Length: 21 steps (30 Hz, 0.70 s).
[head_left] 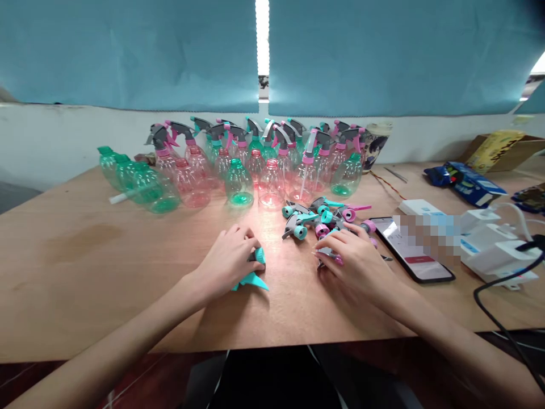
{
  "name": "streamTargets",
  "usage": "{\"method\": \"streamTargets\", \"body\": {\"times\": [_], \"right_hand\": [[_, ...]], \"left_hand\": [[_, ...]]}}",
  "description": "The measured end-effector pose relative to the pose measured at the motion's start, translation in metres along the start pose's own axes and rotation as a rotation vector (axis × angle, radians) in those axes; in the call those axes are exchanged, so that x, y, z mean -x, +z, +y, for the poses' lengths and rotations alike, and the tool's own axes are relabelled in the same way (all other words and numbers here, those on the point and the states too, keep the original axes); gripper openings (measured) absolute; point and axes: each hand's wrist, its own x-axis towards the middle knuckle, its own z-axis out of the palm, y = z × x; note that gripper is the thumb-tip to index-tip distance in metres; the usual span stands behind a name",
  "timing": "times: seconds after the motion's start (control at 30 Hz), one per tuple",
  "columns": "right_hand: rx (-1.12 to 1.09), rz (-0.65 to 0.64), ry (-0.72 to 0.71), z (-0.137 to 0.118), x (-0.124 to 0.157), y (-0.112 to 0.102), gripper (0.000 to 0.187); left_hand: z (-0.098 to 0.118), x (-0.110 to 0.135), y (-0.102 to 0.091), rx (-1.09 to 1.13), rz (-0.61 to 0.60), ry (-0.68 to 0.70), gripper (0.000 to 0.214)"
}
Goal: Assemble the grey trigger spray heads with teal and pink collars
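L hand on a turquoise spray head, R hand at the pile

From where I stand, the L hand (pixel 234 257) is clamped on a turquoise-and-grey spray head (pixel 260 255), held low over the near part of the desk (pixel 106 307), trigger sticking out below the fingers. The R hand (pixel 355 253) is at the near edge of a loose pile of spray heads (pixel 300 232), fingers bent over a grey-and-pink spray head (pixel 338 259); can't tell if it's gripped or just touched. The hands are well apart, w/ bare desk btwn them.

Behind, in a wide cluster twd the wall, stand the bottles, clear green & pink. Many at the back have spray heads on; several in front are open-necked, incl. a green bottle (pixel 239 184) and a pink bottle (pixel 271 184) side by side near the ctr. More green ones line up on the L, w/ a pale tube (pixel 119 198) in front of them.

R side: a phone (pixel 415 253), screen up, next to the pile; then white plugs (pixel 496 244) w/ a black cable (pixel 479 295). Further back, a blue packet (pixel 472 183), a yellow pack (pixel 496 150) by a cardboard box (pixel 528 153), and a patterned cup (pixel 375 146) beside the bottles. Teal curtains (pixel 128 54) hang behind.
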Motion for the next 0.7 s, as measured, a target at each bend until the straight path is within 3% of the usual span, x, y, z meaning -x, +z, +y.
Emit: {"method": "streamTargets", "body": {"times": [0.13,0.23,0.3,0.37,0.47,0.7], "right_hand": [[-0.229,0.04,0.001,-0.009,-0.025,0.001,0.01],[-0.366,0.104,-0.003,-0.017,-0.042,0.0,0.009],[-0.39,0.158,-0.035,-0.026,-0.05,0.0,0.007],[-0.358,0.181,-0.092,-0.037,-0.053,0.0,0.007],[-0.286,0.108,-0.172,-0.053,-0.053,0.002,0.007],[-0.154,-0.132,-0.098,-0.074,-0.053,-0.002,0.024]], "left_hand": [[0.001,0.003,0.003,0.211,0.264,0.126,0.016],[0.001,0.008,0.005,0.313,0.506,0.135,0.019],[0.001,0.012,0.008,0.355,0.607,0.123,0.023],[0.001,0.016,0.011,0.387,0.658,0.111,0.025],[0.001,0.019,0.018,0.436,0.693,0.089,0.024],[-0.001,0.022,0.031,0.52,0.74,0.076,0.027]]}}
